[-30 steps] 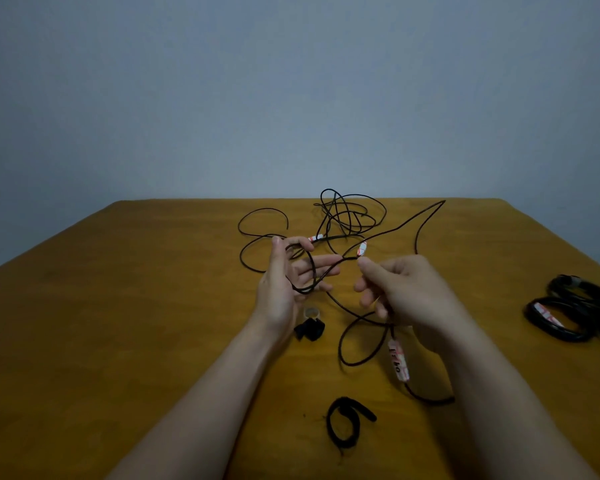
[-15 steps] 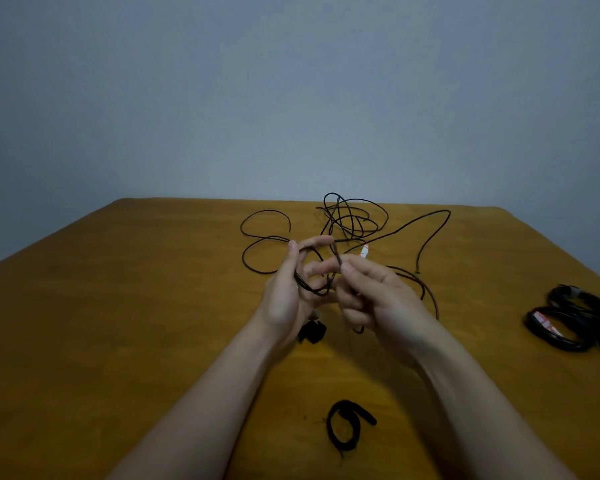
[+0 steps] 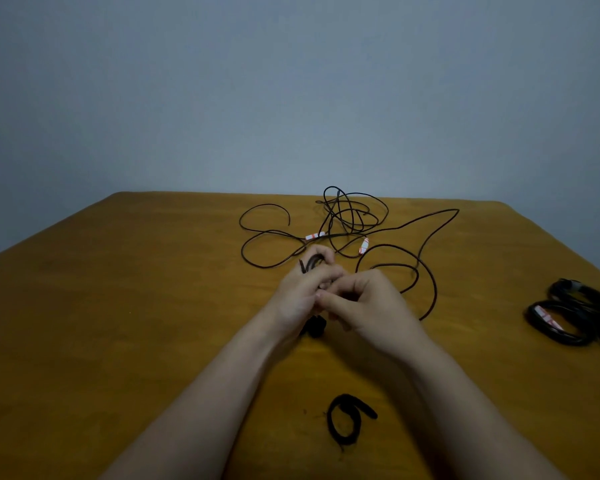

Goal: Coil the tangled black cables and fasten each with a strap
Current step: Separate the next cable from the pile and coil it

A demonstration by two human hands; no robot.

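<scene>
While gripped, coil (image 3: 311, 264) points away (leftward).

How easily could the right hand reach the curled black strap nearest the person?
Probably yes: the strap lies uncovered on the table, nothing blocking, though the right hand pinches the cable.

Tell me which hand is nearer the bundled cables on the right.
Right. The right hand is left of the bundled cables, apart from them; the left hand, gripping loose cable, is farther left.
</scene>
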